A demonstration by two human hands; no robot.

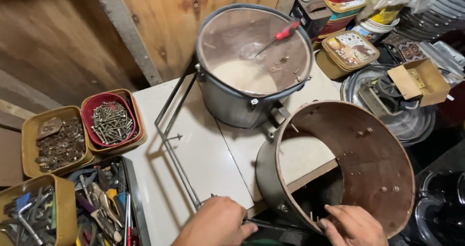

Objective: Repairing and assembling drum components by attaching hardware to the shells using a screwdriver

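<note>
White worktop (193, 163), wooden wall (58, 37)

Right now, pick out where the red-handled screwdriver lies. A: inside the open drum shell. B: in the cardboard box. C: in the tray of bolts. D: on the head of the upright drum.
D: the red-handled screwdriver rests on the translucent head of the upright drum, beside a few loose washers, away from the open drum shell near both hands.
</note>
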